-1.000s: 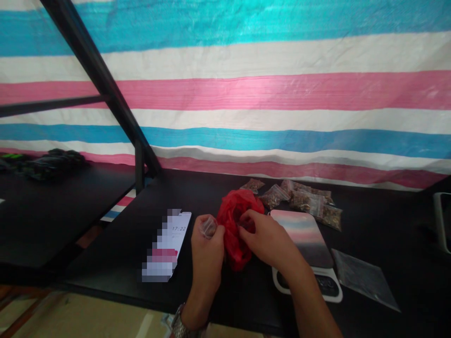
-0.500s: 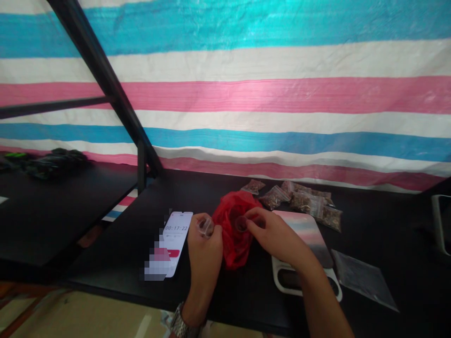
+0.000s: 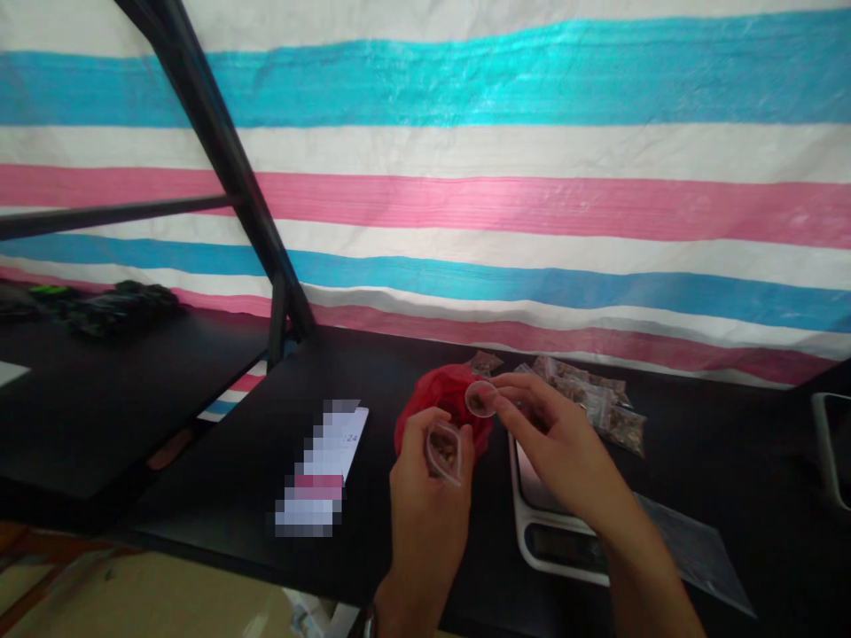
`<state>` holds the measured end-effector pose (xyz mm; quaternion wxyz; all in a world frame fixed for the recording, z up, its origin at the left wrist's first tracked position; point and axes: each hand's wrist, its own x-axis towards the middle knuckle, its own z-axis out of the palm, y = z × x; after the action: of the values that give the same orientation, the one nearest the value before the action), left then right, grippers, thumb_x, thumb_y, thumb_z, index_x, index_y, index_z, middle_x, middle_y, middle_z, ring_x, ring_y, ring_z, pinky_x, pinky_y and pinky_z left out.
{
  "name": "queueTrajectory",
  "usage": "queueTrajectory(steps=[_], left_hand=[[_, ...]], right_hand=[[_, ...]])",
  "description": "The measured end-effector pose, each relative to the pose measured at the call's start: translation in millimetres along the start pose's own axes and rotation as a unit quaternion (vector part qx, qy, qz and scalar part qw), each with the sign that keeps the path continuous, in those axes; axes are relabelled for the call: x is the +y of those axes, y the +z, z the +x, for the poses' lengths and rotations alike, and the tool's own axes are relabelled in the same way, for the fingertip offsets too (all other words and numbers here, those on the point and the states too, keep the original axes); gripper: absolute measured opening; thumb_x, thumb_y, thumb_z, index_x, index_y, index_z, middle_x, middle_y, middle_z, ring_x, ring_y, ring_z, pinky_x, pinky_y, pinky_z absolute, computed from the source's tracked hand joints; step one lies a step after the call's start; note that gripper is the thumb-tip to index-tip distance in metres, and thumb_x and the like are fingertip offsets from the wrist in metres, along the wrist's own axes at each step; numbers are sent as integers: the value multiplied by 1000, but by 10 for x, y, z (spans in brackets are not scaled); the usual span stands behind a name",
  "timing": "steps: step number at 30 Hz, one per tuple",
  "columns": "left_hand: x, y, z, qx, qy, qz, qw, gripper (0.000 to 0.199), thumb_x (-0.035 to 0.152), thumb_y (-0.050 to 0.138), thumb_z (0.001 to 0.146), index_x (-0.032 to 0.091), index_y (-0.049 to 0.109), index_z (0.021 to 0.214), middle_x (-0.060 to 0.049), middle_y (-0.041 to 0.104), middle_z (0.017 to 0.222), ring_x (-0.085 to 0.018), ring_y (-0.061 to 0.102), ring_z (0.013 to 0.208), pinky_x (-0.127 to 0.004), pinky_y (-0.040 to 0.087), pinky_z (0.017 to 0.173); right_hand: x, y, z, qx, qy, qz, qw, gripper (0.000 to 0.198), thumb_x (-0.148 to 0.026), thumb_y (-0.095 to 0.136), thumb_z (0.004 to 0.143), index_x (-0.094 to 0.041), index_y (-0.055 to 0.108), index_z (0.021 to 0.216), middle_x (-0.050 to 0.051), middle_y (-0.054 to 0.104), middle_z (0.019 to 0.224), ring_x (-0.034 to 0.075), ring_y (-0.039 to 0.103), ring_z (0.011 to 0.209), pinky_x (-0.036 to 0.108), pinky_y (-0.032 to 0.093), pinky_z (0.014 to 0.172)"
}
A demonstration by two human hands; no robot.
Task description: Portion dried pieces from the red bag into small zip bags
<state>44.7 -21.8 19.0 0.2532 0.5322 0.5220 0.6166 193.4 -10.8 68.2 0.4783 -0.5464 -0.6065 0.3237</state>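
My left hand (image 3: pixel 425 518) is closed around a small zip bag (image 3: pixel 444 450), its mouth spread apart and brownish dried bits showing inside. Between the thumb and fingers of my right hand (image 3: pixel 565 447) is a small clear round cup (image 3: pixel 480 399), tilted above the red plastic bag (image 3: pixel 422 397). That red bag lies crumpled just behind my left hand, and its contents are hard to make out. Below my right forearm, partly covered, sits a white kitchen scale (image 3: pixel 528 545). Several filled zip bags (image 3: pixel 625 427) are piled beyond the scale.
A phone (image 3: pixel 352 452) with a timer lies to the left. Right of the scale is a flat clear plastic bag (image 3: pixel 705 554). A black metal post (image 3: pixel 230 168) slants up at the left, before a striped tarp (image 3: pixel 532 208). Dark items (image 3: pixel 126 306) lie far left.
My left hand has moved right, in front of the red bag, turning the zip bag's open mouth into view. My right hand has lifted the clear cup up and slightly right, out of the red bag.
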Motion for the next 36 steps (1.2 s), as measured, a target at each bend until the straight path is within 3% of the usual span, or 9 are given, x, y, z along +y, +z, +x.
queueTrajectory(steps=[3,7,14,21,25,28,30,33,36], left_hand=[[-119,116,-3,-42,-73,-3,996,13,29,74,87,25,68,98,0,73,79,-19,70,67,-30,53,64],[-198,196,7,-48,-103,-2,993,16,30,73,89,25,70,103,-3,78,90,-24,74,79,-33,54,71],[-125,310,-17,-53,-114,-31,992,15,26,68,89,25,69,104,-4,78,91,-24,74,79,-33,51,70],[-205,386,-44,-31,-109,-31,993,29,21,72,82,26,66,110,-1,76,88,-21,72,75,-31,52,70],[-159,386,-49,6,-88,-45,995,17,28,73,87,24,64,102,1,69,81,-18,67,69,-28,52,66],[-123,330,-33,92,-41,-60,993,15,32,72,91,24,59,94,3,60,77,-15,60,63,-26,49,60],[-129,258,-14,130,1,-82,988,14,31,70,93,24,58,97,3,59,80,-14,59,64,-26,48,60],[-186,138,24,142,55,-117,981,12,30,68,95,24,59,101,2,58,87,-15,60,72,-28,50,70],[-257,65,57,120,74,-128,982,13,34,67,97,26,59,103,1,56,92,-18,57,81,-31,49,78]], right_hand=[[-64,-29,-68,23,-20,-45,999,30,-42,67,94,-24,75,116,1,72,85,16,55,66,28,42,58],[-123,18,-117,22,-30,-117,992,27,-34,70,89,-25,77,113,-5,51,63,16,44,56,27,35,53],[-68,47,-109,24,-83,-183,979,33,-25,72,88,-31,78,120,-5,52,65,16,39,54,28,40,58],[-2,-39,-145,14,-45,-125,991,36,-27,72,86,-32,77,122,-5,55,71,17,52,66,27,43,62],[32,-46,-101,44,-33,-92,994,31,-32,72,90,-30,75,120,-6,49,69,16,50,64,27,42,61],[134,42,-18,49,-19,-105,993,27,-34,71,94,-26,75,119,-3,63,78,17,56,68,30,46,67],[216,142,25,3,-12,-120,993,21,-29,71,96,-25,76,116,1,74,95,19,64,81,33,51,80],[265,263,30,-56,-30,-125,990,17,-22,70,97,-23,76,113,7,75,121,23,68,108,37,50,99],[165,259,-24,-67,-35,-74,994,20,-24,70,98,-23,77,117,6,73,127,22,68,113,36,49,102]])
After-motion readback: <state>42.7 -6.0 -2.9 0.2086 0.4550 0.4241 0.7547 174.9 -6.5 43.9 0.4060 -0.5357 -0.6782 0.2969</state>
